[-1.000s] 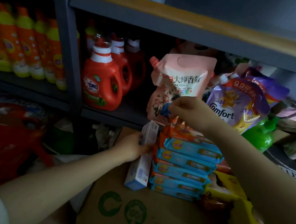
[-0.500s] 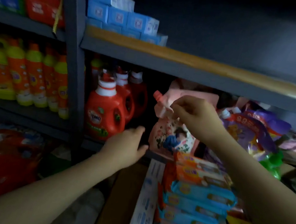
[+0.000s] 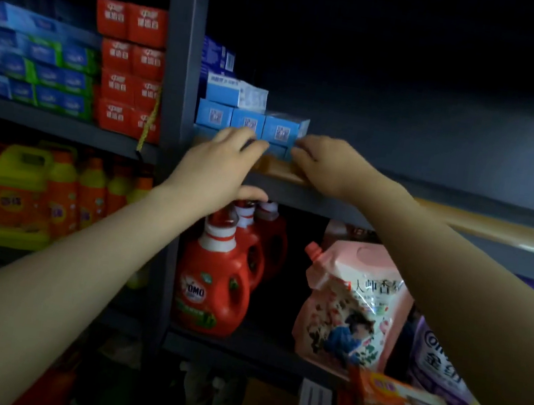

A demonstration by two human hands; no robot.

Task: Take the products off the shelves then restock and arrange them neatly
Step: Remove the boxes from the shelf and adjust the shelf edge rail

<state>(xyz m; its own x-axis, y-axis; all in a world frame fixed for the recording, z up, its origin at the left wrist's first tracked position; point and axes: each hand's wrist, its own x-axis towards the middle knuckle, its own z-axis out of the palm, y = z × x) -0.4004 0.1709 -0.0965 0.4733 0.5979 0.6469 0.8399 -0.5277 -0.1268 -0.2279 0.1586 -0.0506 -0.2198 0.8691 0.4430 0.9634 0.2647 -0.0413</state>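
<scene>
Early days: left hand (image 3: pixel 217 163) and right hand (image 3: pixel 325 162), fingers curled onto the blue boxes (image 3: pixel 280 129) at shelf edge (image 3: pixel 463 223). Plenty left.

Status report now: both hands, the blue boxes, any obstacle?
Left hand and right hand touching bottom row of blue boxes on upper shelf. Grip unclear. Nothing blocking.
</scene>
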